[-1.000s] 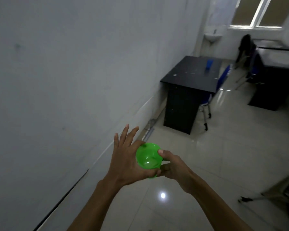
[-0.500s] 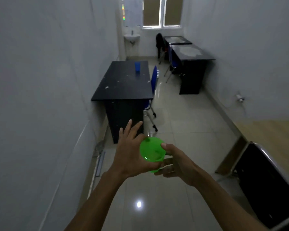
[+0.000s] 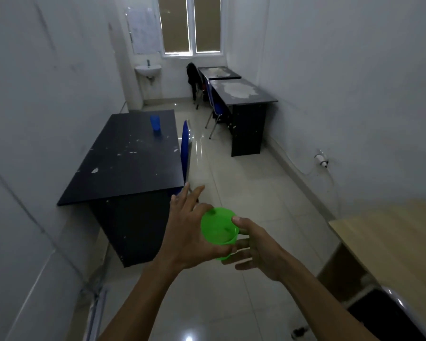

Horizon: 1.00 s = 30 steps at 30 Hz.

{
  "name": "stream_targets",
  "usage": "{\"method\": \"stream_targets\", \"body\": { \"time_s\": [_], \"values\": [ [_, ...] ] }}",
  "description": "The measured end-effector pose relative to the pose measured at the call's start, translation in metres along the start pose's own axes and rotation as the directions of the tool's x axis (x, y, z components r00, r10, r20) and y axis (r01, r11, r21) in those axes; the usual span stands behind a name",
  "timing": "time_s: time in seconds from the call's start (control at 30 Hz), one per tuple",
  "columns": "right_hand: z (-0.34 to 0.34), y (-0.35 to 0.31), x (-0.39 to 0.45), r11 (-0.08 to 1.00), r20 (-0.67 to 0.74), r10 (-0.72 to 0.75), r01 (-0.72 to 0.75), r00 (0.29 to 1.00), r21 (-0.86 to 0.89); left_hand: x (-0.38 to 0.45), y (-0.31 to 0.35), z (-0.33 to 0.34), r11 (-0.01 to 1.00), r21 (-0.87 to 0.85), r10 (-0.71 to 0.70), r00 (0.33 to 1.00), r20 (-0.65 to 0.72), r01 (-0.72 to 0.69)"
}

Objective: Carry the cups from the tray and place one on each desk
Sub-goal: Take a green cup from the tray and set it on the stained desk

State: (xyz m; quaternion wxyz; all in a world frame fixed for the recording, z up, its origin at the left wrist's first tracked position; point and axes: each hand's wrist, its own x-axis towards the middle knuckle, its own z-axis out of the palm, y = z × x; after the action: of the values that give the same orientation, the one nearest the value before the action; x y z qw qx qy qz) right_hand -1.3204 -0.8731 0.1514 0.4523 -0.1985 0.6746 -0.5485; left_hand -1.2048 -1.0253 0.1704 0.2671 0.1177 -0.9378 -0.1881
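A green plastic cup (image 3: 218, 227) is carried in front of me at chest height, its mouth facing up. My right hand (image 3: 257, 249) grips it with the thumb on the rim and fingers curled under. My left hand (image 3: 190, 230) lies against the cup's left side with straight, spread fingers. A blue cup (image 3: 155, 122) stands upright on the black desk (image 3: 123, 166) at the left wall. Two more black desks (image 3: 244, 94) line the right wall further back, with no cup seen on them.
A blue chair (image 3: 186, 146) is tucked at the left desk's right side. Another blue chair (image 3: 213, 104) sits by the right desks. A wooden desk (image 3: 389, 242) and a dark chair (image 3: 389, 316) are at my near right. Tiled floor runs between them toward a sink (image 3: 148, 69).
The view has swung right from the left wall and moved forward into the room; the desks appear closer. Both hands keep the green cup in the same hold.
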Motion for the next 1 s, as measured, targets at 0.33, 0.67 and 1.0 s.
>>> {"method": "stream_targets", "body": {
  "time_s": [0.33,0.67,1.0],
  "values": [
    [-0.092,-0.076,0.166,1.0,-0.02,0.005,-0.005,1.0,-0.006,0.185,-0.069,0.069,0.998,-0.06,-0.016,0.998,0.059,0.02],
    [-0.171,-0.156,0.35,1.0,-0.07,-0.008,0.01,0.998,0.027,0.38,-0.162,0.136,0.995,-0.099,0.015,0.997,0.071,-0.008],
    [-0.256,-0.223,0.517,0.999,-0.075,0.003,0.001,0.997,0.055,0.559,-0.236,0.201,0.995,-0.096,-0.003,0.994,0.113,0.013]
  ]
}}
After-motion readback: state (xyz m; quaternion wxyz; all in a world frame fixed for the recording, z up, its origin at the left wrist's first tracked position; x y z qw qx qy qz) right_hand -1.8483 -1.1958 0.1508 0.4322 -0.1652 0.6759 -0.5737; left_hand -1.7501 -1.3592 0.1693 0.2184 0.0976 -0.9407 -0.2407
